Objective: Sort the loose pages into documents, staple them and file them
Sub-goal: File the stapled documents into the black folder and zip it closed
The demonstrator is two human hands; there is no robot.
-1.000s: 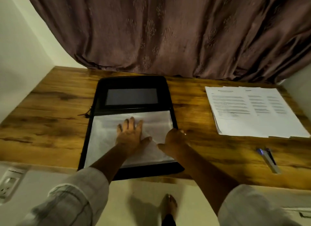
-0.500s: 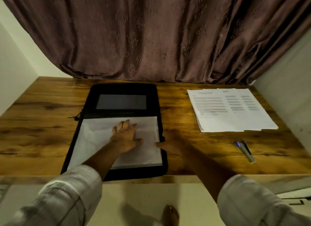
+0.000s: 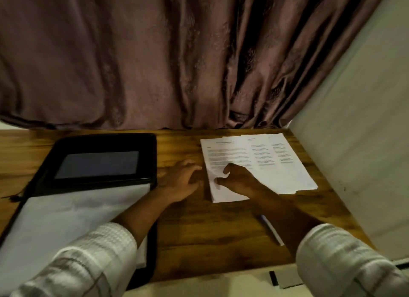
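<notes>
A spread stack of printed pages [image 3: 276, 164] lies at the back right of the wooden table [image 3: 199, 230]. My right hand [image 3: 239, 179] rests on the stack's left part, thumb and forefinger curved and apart over the paper. My left hand [image 3: 181, 179] lies on the table with its fingers stretched towards the stack's left edge. A black zip folder [image 3: 106, 141] lies open on the left, with a white sheet [image 3: 77, 208] on its near half and a dark window pocket [image 3: 97, 165] on its far half. A stapler [image 3: 271, 230] lies near the front, partly hidden under my right forearm.
A brown curtain [image 3: 155, 64] hangs behind the table. A pale wall [image 3: 358, 152] bounds the table's right side. The table's front edge runs just below my sleeves.
Both hands left the white sheet in the folder and moved right to the printed pages. The camera turned right with them.
</notes>
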